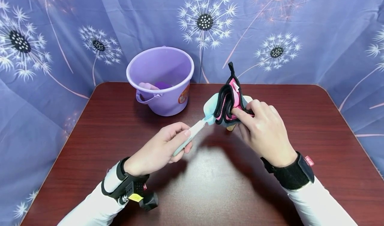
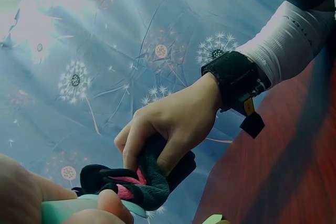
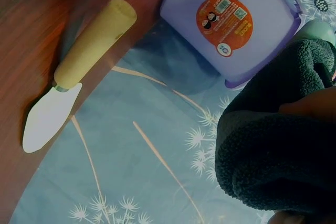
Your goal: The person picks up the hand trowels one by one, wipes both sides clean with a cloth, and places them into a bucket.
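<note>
My left hand grips the white-to-mint handle of a tool with a broad, rounded, pale blue head, angled up and right. My right hand holds a folded cloth against that head, covering part of it. The cloth is dark and fuzzy on one side and pink on the other, with black edging and a hanging loop. In the left wrist view, fingers and thumb pinch the cloth close above the mint handle. Exactly what kind of tool it is, I cannot tell.
A trowel with a wooden handle and a pale pointed blade lies on the table, mostly hidden behind the cloth in the head view. A purple bucket at the back left holds a few purple things. Behind the reddish-brown table hangs a dandelion-print curtain.
</note>
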The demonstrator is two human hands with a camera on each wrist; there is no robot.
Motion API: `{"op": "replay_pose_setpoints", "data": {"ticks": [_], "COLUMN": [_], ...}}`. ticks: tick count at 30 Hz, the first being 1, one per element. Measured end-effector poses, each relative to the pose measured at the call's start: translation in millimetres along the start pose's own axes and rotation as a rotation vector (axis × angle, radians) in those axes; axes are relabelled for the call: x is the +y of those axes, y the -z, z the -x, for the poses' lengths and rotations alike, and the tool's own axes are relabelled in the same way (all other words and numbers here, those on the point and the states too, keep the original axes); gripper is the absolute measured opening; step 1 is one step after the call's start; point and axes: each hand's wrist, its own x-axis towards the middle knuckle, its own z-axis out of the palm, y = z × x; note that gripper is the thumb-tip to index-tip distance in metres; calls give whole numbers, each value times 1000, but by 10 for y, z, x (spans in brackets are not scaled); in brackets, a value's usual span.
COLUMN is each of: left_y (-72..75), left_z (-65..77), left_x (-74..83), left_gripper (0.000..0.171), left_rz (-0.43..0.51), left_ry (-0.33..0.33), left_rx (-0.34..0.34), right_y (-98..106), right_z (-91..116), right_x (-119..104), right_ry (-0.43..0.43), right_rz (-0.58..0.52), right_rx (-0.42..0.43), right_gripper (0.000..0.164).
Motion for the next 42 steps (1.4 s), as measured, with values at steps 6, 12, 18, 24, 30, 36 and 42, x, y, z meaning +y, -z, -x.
{"op": "replay_pose_setpoints", "data": {"ticks": [6, 12, 18, 24, 30, 36, 42], "left_y": [22, 41, 75, 108, 152, 209, 293], "left_z": [33, 69, 109, 160, 221, 285, 326], "left_x": [18, 31, 42, 57, 95, 198, 386], "left_gripper": [26, 25, 24, 28, 31, 25, 24], "left_rz": [-54, -71, -90, -128, -146, -152, -213], "left_ry": [0, 1, -5, 7, 22, -16, -59], "left_rx": [-10, -19, -20, -7, -7, -6, 14], "right_y": [-4, 4, 30, 37, 38, 52, 64], "right_z": [-5, -1, 9, 23, 56, 75, 79], "right_x": [43, 83, 108, 123, 145, 172, 185], "right_ry": [-12, -34, -56, -69, -77, -80, -79], "right_rz": [10, 8, 28, 38, 49, 54, 59], "right_rx": [-1, -23, -81, -96, -95, -115, -146], "right_gripper": [28, 27, 29, 31, 37, 41, 44]}}
